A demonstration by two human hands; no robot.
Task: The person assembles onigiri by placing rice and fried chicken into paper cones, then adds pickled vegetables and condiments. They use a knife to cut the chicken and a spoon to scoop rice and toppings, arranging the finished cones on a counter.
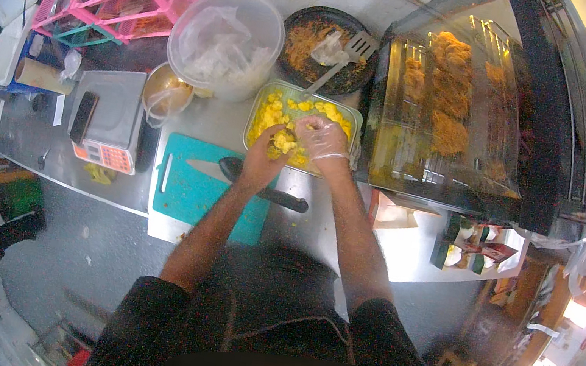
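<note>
A clear rectangular tub (246, 146) with yellow scrambled-egg-like pieces (270, 113) stands in front of me. Over its near edge, my bare left hand (263, 161) curls round a small dark-edged holder (283, 141) filled with yellow pieces; its exact kind is unclear. My right hand (324, 142), in a clear plastic glove, hovers over the tub just beside it. Its fingers are pinched together, and what they hold is hidden. Below my left hand a black-handled knife (283, 199) lies on a teal cutting board (216, 205), with another black handle partly under my wrist.
Behind the tub are a black pan (293, 60) of shredded brown food with a slotted spatula (338, 65) and a big clear bucket (219, 79). A glass display case (382, 151) stands right. Left are a scale (116, 113) with a phone, and pink baskets (143, 14).
</note>
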